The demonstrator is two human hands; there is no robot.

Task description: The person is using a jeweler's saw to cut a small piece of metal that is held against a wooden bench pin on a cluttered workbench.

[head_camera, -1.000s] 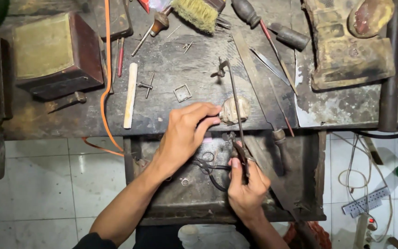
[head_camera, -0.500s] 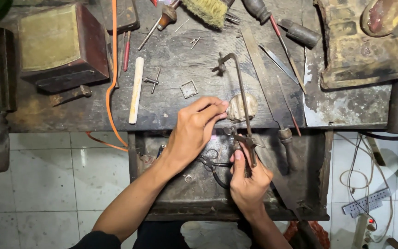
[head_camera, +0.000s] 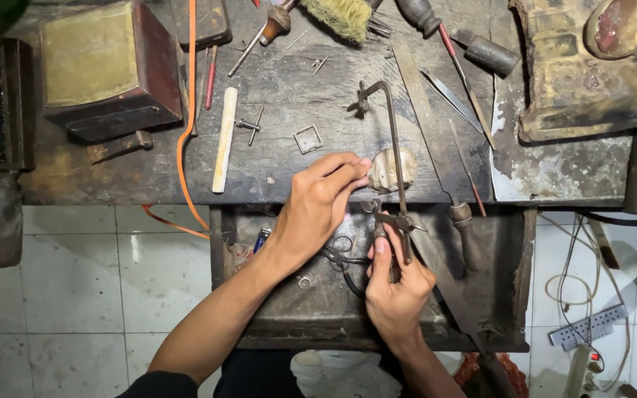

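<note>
Since 1 s ago our left hand (head_camera: 318, 203) has slid right along the bench edge, fingertips pressed together on a small piece by the worn bench peg (head_camera: 392, 168). Our right hand (head_camera: 396, 284) grips the jeweller's saw (head_camera: 392, 147) handle in a fist, frame upright w/ blade beside the peg, above the open drawer (head_camera: 481, 324).

Worn workbench (head_camera: 149, 173), brush (head_camera: 340, 15), files (head_camera: 444, 88)

Left hand (head_camera: 318, 203) fingers pinched; right hand (head_camera: 396, 284) fisted, thumb up.

Dark metal saw frame (head_camera: 394, 140), worn matt wooden workbench (head_camera: 289, 96), bristly brush (head_camera: 346, 16)
</note>
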